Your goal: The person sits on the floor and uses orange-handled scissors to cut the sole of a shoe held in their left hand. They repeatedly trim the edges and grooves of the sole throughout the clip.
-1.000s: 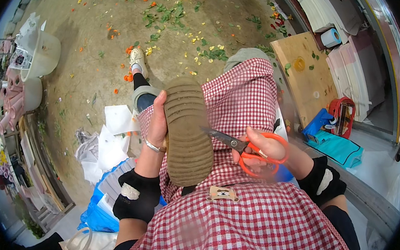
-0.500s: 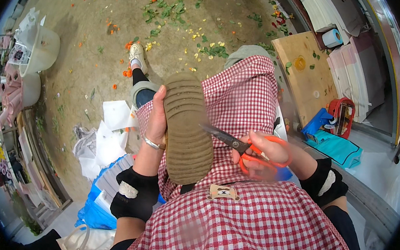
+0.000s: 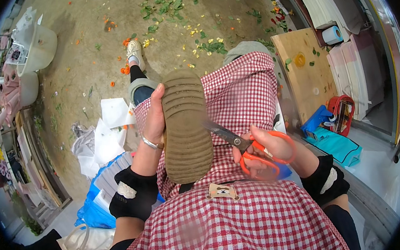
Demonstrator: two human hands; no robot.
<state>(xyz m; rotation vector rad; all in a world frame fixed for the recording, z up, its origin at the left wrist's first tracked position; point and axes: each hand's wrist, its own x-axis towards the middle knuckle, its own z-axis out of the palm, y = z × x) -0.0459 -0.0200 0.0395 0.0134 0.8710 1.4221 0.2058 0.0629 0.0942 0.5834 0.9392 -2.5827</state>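
Note:
A brown shoe (image 3: 187, 128) with a ridged sole stands above my lap, its sole turned up toward me. My left hand (image 3: 155, 118) grips it along the left edge, thumb on the rim and the other fingers hidden behind. In my right hand (image 3: 267, 151) is a pair of scissors (image 3: 225, 134) with orange handles and dark blades. The blades point left, their tips at the right edge of the sole; whether they touch it I cannot tell. Beneath both lies a red-and-white checked apron (image 3: 242, 90) over my lap.
Leaves and petals (image 3: 165, 8) litter the floor. To the right are a wooden board (image 3: 307, 63), a blue tape dispenser (image 3: 318, 119) and a turquoise bag (image 3: 335, 145). White paper sheets (image 3: 109, 140) and a blue plastic bag (image 3: 91, 206) lie at the left, with white tubs (image 3: 41, 47) beyond.
The scissors' handles have spread apart a little in my right hand, and their tips have shifted slightly. My left hand keeps its grip on the shoe, which has barely moved.

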